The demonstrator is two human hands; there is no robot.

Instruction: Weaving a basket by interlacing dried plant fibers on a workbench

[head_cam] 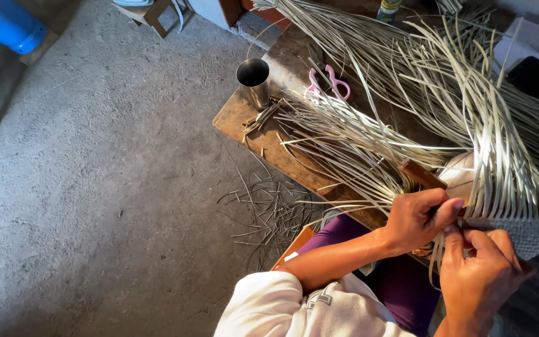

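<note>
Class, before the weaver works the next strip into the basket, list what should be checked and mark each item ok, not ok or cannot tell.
1. Both hands on the work: left hand and right hand meet at the edge of the woven basket. Ok.
2. Strip pinched between the fingers: the fingertips hide it. Cannot tell.
3. Loose strips fan up and away from the woven edge, free of the hands. Ok.
4. Pink scissors lie on the wooden table, apart from the hands. Ok.
5. Metal cup stands upright near the table corner. Ok.
6. Floor: cut scraps are scattered beside the table. Not ok.
</note>
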